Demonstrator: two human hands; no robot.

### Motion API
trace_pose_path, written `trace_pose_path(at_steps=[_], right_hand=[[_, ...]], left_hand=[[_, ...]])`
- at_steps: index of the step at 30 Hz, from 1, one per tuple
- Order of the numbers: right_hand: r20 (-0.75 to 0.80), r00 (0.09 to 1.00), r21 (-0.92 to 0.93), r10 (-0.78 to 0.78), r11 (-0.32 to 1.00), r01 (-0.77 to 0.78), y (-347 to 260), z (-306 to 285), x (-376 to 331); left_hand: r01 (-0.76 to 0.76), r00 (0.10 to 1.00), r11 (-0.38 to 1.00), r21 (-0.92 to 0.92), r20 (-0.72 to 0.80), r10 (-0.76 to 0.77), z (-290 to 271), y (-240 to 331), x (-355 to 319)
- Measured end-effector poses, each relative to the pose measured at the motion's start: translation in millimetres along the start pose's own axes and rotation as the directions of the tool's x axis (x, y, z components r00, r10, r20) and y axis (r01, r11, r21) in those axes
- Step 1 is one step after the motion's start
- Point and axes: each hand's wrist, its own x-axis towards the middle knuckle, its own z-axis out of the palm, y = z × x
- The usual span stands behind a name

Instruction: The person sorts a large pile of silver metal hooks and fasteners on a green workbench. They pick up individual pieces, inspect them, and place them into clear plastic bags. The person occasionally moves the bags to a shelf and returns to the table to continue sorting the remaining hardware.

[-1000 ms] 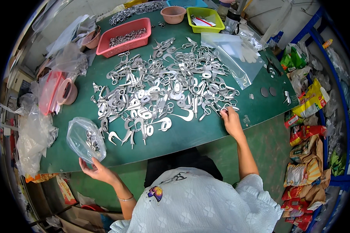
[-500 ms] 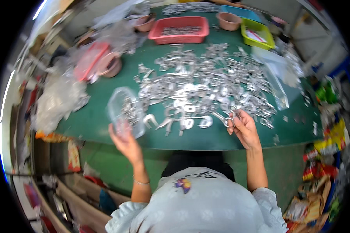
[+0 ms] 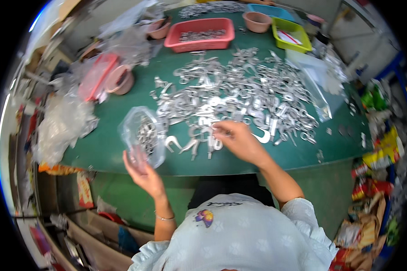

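My left hand (image 3: 145,175) grips the near edge of a clear plastic tub (image 3: 157,156), which is tilted. Small silvery metal pieces (image 3: 147,135) lie heaped inside the tub. Right of it, my right hand (image 3: 236,141) reaches inward over the near edge of a broad pile of flat metal parts (image 3: 239,86). Its fingers are curled together, and whatever they hold is hidden. A hook-shaped metal part (image 3: 172,142) lies between the tub and the pile. Some parts in the pile have rings or open curves.
A red basin (image 3: 200,47) of metal pieces stands at the back of the green table (image 3: 108,151). Beside it are a pink bowl (image 3: 257,22) and a lime-green basket (image 3: 294,35). Plastic bags (image 3: 61,131) crowd the left. A clear plastic sheet (image 3: 314,90) lies right of the pile.
My right hand has swung left from the pile's right side, where it held a ringed, scissor-like metal part, toward the tub. My left hand stays on the tub.
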Motion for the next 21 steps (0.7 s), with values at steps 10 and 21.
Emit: trace_pose_path(at_steps=[10,21], right_hand=[[-0.346,0.938,-0.842,0.016,0.437,-0.317,80.5,-137.9,-102.6],[-0.492,0.809,-0.712,0.322,0.387,-0.586,89.8,-167.6,-57.9]], left_hand=[[0.061,0.997,0.983,0.173,-0.056,-0.052,8.0,-0.7,8.6],[0.066,0.997,0.979,0.194,-0.053,-0.056,9.3,-1.8,6.9]])
